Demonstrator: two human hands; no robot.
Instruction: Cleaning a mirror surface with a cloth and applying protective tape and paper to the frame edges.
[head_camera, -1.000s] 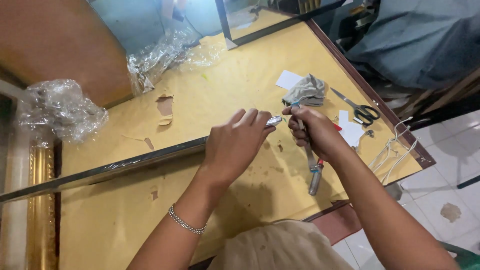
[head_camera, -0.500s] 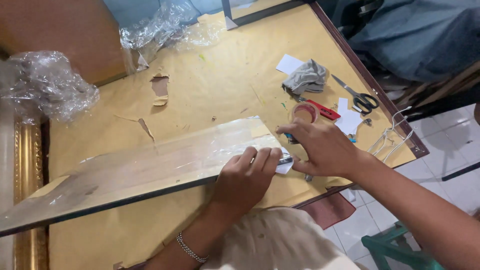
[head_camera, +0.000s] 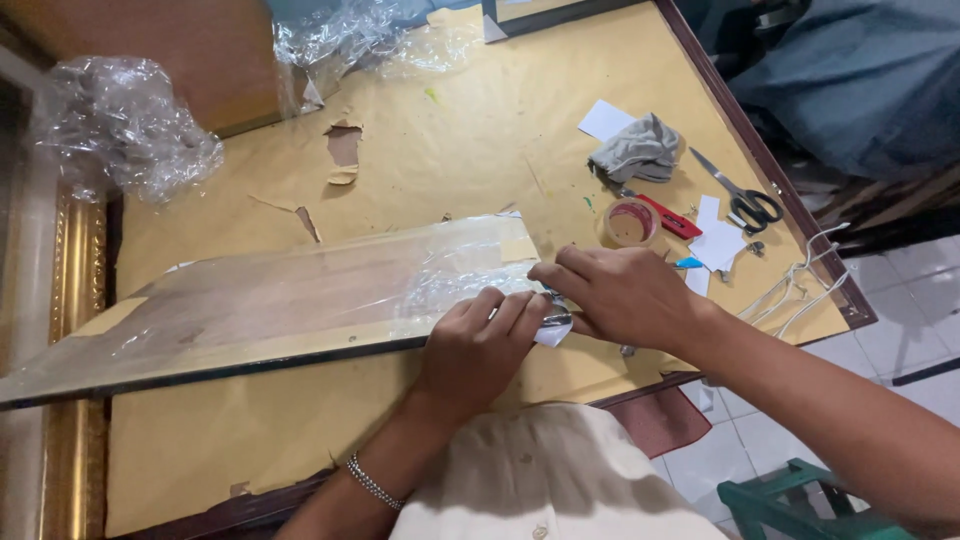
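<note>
Head view shows us our left hand (head_camera: 480, 345) curled tight on the near corner of a long flat glass pane wrapped in clear plastic film (head_camera: 290, 300), which stretches away to its left. Our right hand (head_camera: 625, 297) pinches the same corner, touching the left. Just beyond the right hand lie a brown tape roll (head_camera: 630, 222), crumpled grey cloth (head_camera: 640, 150) and black-handled scissors (head_camera: 745, 200) on torn yellow paper (head_camera: 450, 150).

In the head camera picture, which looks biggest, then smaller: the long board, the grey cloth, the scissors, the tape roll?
1. Long board, by far.
2. Grey cloth and scissors: look about alike, so no ranking.
3. Tape roll, smallest.
</note>
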